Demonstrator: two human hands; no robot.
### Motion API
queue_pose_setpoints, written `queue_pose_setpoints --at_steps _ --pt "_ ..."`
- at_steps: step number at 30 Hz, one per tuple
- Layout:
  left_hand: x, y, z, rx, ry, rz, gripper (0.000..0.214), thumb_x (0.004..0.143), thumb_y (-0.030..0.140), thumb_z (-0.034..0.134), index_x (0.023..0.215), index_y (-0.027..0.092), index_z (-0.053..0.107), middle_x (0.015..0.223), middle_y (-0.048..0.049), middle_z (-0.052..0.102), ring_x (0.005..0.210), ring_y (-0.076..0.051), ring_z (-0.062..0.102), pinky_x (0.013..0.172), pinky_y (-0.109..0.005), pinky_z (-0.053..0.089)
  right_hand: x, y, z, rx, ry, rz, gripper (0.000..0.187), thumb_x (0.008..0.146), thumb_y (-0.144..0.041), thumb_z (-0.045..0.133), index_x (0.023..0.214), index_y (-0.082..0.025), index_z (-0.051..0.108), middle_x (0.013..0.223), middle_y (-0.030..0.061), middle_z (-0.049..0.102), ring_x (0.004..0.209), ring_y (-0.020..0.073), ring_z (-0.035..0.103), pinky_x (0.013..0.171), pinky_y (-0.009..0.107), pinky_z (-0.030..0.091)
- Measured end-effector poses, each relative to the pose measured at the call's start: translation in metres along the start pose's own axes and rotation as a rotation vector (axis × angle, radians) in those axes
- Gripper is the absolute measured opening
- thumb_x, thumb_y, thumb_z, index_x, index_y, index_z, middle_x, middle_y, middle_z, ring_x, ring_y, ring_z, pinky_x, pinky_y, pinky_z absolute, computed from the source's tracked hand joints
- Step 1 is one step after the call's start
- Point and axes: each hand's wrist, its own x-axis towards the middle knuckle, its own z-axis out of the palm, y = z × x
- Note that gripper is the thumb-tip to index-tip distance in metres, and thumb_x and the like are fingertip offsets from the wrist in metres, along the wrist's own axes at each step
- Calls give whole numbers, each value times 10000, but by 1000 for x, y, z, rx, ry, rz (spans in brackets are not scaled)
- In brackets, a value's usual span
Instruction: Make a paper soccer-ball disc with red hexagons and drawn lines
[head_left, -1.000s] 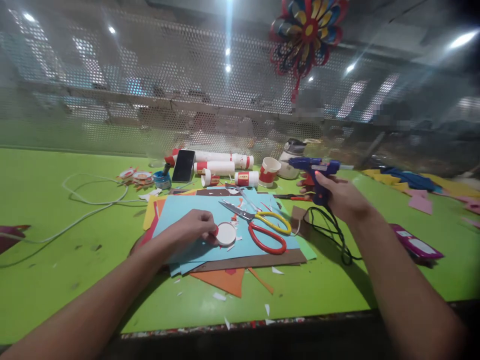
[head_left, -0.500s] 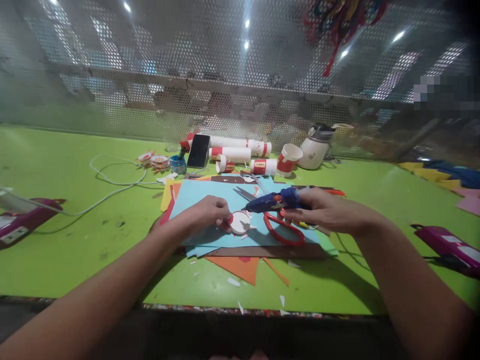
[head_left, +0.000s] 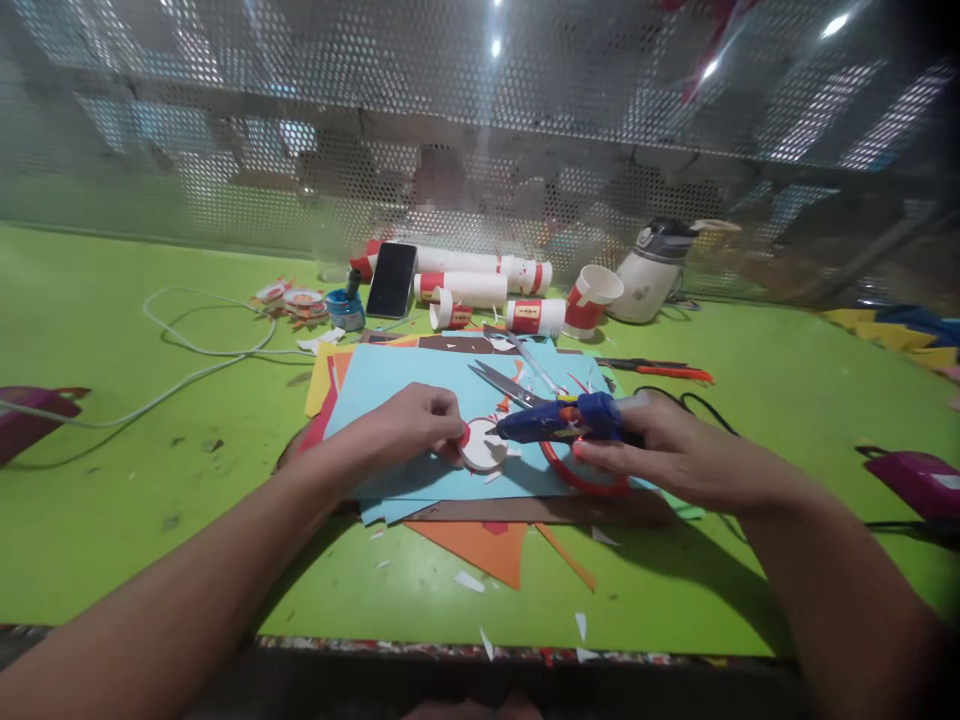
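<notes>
Head view: over the last second the right hand (head_left: 667,450) has swung the blue glue gun (head_left: 559,418) inward from a raised spot off to the right, and its nozzle (head_left: 498,430) now points leftward over a small white disc (head_left: 480,452). That brings tool and workpiece together, so the work seems to have gone from readying the gun to placing it. Whether the tip touches the disc, or any glue is flowing, I cannot tell.

The left hand (head_left: 420,420) has stayed at the disc's left edge, thumb and fingers pinched narrow on it; the right hand is wrapped around the gun's grip.

The disc is round and pale, with a thin raised rim and a red patch beside the pinching fingertips; it looks like the cut-off base of a paper cup. It sits at the middle of the light-blue paper (head_left: 405,475) on the green desk (head_left: 225,560), just beside the scissors (head_left: 510,387), whose handles are partly hidden behind the gun.
</notes>
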Motion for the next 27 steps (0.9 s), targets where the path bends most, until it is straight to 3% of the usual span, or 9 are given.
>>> queue_pose_setpoints --at_steps 5,12,27 --pt "2 -2 0 3 5 -6 178 634 183 608 515 189 476 490 20 565 602 -187 658 614 -287 458 1 -2 3 -56 -12 2 423 910 -541 458 716 -182 572 619 -13 476 549 122 421 495 245 299" --pt "3 -3 -2 39 12 10 166 640 189 608 511 188 503 500 -8 616 589 -183 644 593 -279 437 4 0 7 54 -16 17 386 907 -536 471 784 -186 581 649 -8 522 565 128 453 502 240 339" --pt "1 0 0 80 32 3 155 661 163 589 521 183 527 491 -6 612 573 -182 647 576 -270 429 3 -7 10 -42 30 49 367 893 -513 468 842 -181 615 715 34 586 622 167 486 546 270 369"
